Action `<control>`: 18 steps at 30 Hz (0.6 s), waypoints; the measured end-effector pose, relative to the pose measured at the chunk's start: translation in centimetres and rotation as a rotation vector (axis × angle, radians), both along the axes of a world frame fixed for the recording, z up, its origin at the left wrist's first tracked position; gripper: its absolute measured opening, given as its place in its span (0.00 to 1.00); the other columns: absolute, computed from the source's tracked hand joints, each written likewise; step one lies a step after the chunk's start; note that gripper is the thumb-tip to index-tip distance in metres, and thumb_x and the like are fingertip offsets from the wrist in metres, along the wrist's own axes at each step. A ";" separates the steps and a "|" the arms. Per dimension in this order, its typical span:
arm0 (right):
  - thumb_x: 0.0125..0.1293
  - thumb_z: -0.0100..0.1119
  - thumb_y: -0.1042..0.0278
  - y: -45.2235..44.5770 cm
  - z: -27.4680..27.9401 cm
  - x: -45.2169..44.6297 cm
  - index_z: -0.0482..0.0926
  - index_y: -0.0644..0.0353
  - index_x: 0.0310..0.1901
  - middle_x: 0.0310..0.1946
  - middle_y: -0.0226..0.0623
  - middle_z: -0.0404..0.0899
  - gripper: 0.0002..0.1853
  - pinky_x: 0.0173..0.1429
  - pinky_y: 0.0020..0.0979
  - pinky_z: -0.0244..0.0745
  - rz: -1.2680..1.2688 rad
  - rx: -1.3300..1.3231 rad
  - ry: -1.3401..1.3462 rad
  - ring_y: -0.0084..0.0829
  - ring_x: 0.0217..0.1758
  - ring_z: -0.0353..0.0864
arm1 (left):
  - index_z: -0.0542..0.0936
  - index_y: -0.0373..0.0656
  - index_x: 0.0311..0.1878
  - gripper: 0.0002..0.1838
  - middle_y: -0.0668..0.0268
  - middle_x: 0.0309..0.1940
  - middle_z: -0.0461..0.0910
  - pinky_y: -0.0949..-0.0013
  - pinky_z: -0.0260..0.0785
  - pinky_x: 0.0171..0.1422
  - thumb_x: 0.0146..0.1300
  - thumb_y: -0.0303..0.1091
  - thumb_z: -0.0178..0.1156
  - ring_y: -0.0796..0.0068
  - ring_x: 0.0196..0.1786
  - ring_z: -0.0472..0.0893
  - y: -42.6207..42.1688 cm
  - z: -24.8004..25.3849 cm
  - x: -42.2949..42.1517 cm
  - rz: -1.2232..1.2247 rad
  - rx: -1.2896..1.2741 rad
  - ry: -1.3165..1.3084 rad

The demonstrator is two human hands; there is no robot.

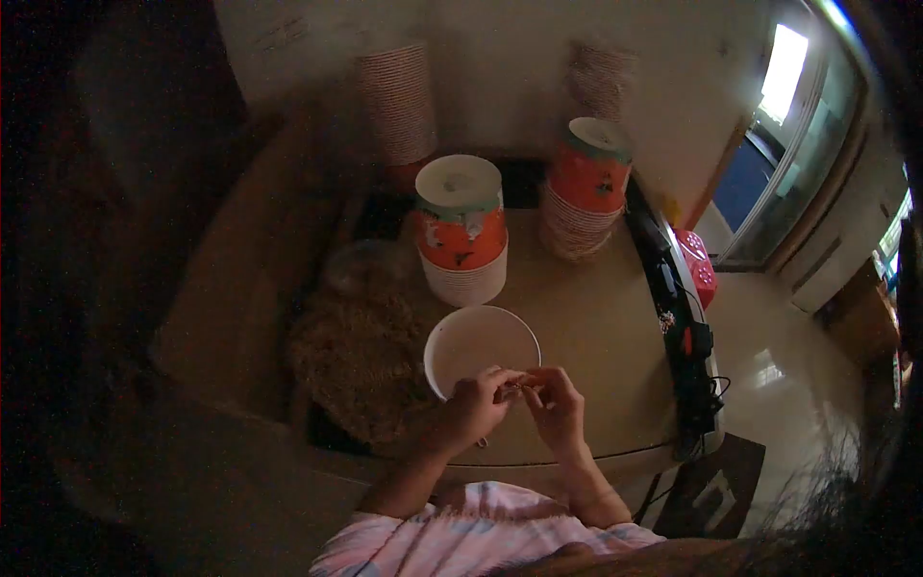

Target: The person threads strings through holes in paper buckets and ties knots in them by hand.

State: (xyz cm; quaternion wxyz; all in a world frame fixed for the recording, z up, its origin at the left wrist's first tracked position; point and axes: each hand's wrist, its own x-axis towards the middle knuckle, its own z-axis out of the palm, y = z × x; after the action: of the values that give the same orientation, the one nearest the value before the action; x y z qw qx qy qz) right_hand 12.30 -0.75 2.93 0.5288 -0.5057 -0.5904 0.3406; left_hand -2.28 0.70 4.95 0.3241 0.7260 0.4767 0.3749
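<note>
My left hand (479,404) and my right hand (556,406) meet over the near right rim of a white bowl (481,344). The fingers of both are pinched together around something small and brownish, too small to name. The bowl stands near the front of the table, and its visible inside is pale. To its left lies a heap of brown, stringy material (361,361). Just behind the bowl is an upside-down stack of orange and white paper tubs (463,240).
A second stack of orange tubs (585,192) stands at the back right. Tall stacks of pale rims (399,106) rise behind. A clear bag or container is dimly visible behind the heap. Along the table's right edge are cables and a red box (696,267).
</note>
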 end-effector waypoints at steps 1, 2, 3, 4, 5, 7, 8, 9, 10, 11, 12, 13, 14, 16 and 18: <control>0.55 0.59 0.81 0.0 -0.1 0.0 0.73 0.60 0.41 0.30 0.28 0.78 0.12 0.29 0.17 0.66 0.000 0.002 0.009 0.12 0.25 0.69 | 0.79 0.41 0.40 0.11 0.60 0.35 0.80 0.66 0.72 0.39 0.52 0.26 0.61 0.64 0.35 0.81 0.0 -0.1 0.0 0.006 0.025 0.015; 0.57 0.59 0.81 0.0 0.1 0.1 0.73 0.60 0.41 0.31 0.29 0.78 0.11 0.31 0.18 0.67 0.015 -0.022 -0.007 0.13 0.26 0.70 | 0.79 0.40 0.39 0.09 0.59 0.33 0.79 0.65 0.72 0.38 0.53 0.27 0.61 0.62 0.34 0.80 0.0 -0.2 0.1 0.012 0.049 0.030; 0.58 0.58 0.80 -0.1 0.4 0.2 0.73 0.61 0.41 0.32 0.30 0.79 0.10 0.32 0.19 0.68 0.030 -0.045 -0.023 0.14 0.28 0.71 | 0.78 0.40 0.38 0.08 0.59 0.31 0.78 0.64 0.72 0.37 0.54 0.28 0.60 0.61 0.32 0.80 0.0 -0.3 0.1 0.018 0.073 0.046; 0.59 0.57 0.79 -0.2 0.6 0.3 0.73 0.62 0.41 0.33 0.32 0.79 0.09 0.33 0.20 0.69 0.045 -0.068 -0.039 0.15 0.29 0.72 | 0.78 0.40 0.37 0.07 0.59 0.32 0.78 0.64 0.72 0.37 0.54 0.28 0.60 0.61 0.32 0.80 0.0 -0.3 0.2 0.028 0.080 0.045; 0.59 0.57 0.79 -0.2 0.7 0.3 0.73 0.61 0.41 0.33 0.31 0.79 0.08 0.33 0.20 0.69 0.074 -0.083 0.001 0.15 0.29 0.72 | 0.77 0.39 0.37 0.07 0.59 0.32 0.78 0.64 0.72 0.37 0.54 0.28 0.60 0.61 0.32 0.80 0.0 -0.3 0.3 0.038 0.088 0.044; 0.59 0.58 0.77 -0.2 1.0 0.3 0.74 0.60 0.40 0.33 0.31 0.79 0.08 0.33 0.19 0.69 0.134 -0.113 0.083 0.15 0.28 0.72 | 0.78 0.40 0.36 0.07 0.59 0.33 0.79 0.65 0.72 0.38 0.52 0.27 0.61 0.61 0.34 0.80 0.0 -0.3 0.3 0.057 0.069 0.043; 0.59 0.58 0.76 -0.2 1.3 0.3 0.74 0.60 0.40 0.32 0.31 0.80 0.08 0.33 0.20 0.69 0.119 -0.086 -0.004 0.16 0.28 0.72 | 0.79 0.40 0.36 0.08 0.59 0.33 0.79 0.65 0.72 0.39 0.51 0.26 0.61 0.60 0.36 0.81 0.0 -0.2 0.3 0.062 0.044 0.042; 0.59 0.59 0.75 -0.3 1.7 0.3 0.74 0.60 0.39 0.32 0.32 0.80 0.07 0.33 0.20 0.70 0.102 -0.057 -0.091 0.17 0.28 0.73 | 0.79 0.41 0.36 0.09 0.59 0.34 0.80 0.66 0.72 0.41 0.50 0.24 0.61 0.60 0.37 0.81 0.0 -0.1 0.3 0.068 0.020 0.042; 0.59 0.59 0.74 -0.3 1.9 0.2 0.74 0.59 0.39 0.32 0.33 0.80 0.07 0.33 0.21 0.70 0.086 -0.028 -0.178 0.17 0.27 0.74 | 0.79 0.41 0.36 0.09 0.59 0.34 0.80 0.66 0.72 0.40 0.50 0.24 0.61 0.61 0.37 0.81 -0.1 0.1 0.2 0.072 0.035 0.037; 0.58 0.60 0.74 -0.2 1.9 0.2 0.75 0.59 0.38 0.32 0.34 0.80 0.07 0.33 0.22 0.71 0.082 -0.046 -0.202 0.20 0.28 0.75 | 0.79 0.41 0.36 0.08 0.59 0.34 0.80 0.67 0.72 0.40 0.50 0.24 0.61 0.61 0.37 0.81 -0.2 0.2 0.1 0.076 0.051 0.032; 0.58 0.60 0.74 -0.1 2.0 0.2 0.75 0.59 0.37 0.32 0.35 0.80 0.07 0.33 0.23 0.71 0.077 -0.064 -0.227 0.22 0.28 0.76 | 0.79 0.41 0.36 0.08 0.59 0.33 0.80 0.67 0.72 0.40 0.50 0.24 0.61 0.62 0.36 0.81 -0.2 0.4 0.0 0.079 0.067 0.027; 0.57 0.60 0.73 0.0 1.9 0.3 0.75 0.59 0.37 0.32 0.37 0.80 0.06 0.34 0.24 0.72 0.074 -0.081 -0.251 0.24 0.28 0.77 | 0.78 0.40 0.36 0.07 0.60 0.32 0.80 0.67 0.72 0.38 0.51 0.23 0.60 0.62 0.34 0.81 -0.2 0.5 -0.1 0.072 0.070 0.006; 0.57 0.61 0.74 0.2 1.7 0.3 0.75 0.59 0.36 0.31 0.37 0.79 0.06 0.34 0.25 0.72 0.068 -0.071 -0.270 0.26 0.28 0.78 | 0.77 0.40 0.35 0.06 0.60 0.31 0.79 0.67 0.72 0.37 0.52 0.23 0.59 0.63 0.32 0.81 -0.3 0.7 -0.1 0.064 0.073 -0.015; 0.55 0.61 0.75 0.4 0.9 0.4 0.75 0.60 0.35 0.31 0.39 0.79 0.06 0.36 0.27 0.73 0.056 -0.051 -0.306 0.31 0.29 0.79 | 0.77 0.39 0.36 0.05 0.60 0.30 0.79 0.67 0.73 0.36 0.54 0.23 0.58 0.65 0.31 0.81 -0.4 1.0 -0.1 0.072 0.042 -0.049; 0.55 0.61 0.75 0.5 0.7 0.4 0.76 0.60 0.34 0.30 0.38 0.79 0.06 0.36 0.28 0.73 0.063 -0.025 -0.287 0.33 0.31 0.79 | 0.77 0.39 0.37 0.06 0.59 0.31 0.80 0.69 0.74 0.36 0.56 0.23 0.57 0.68 0.31 0.81 -0.5 1.4 -0.1 0.101 -0.028 -0.076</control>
State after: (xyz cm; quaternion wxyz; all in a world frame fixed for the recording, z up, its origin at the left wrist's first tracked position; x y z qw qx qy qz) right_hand 12.69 -0.24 3.68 0.4215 -0.5369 -0.6714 0.2886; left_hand -2.36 0.16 6.36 0.3327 0.6816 0.5053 0.4117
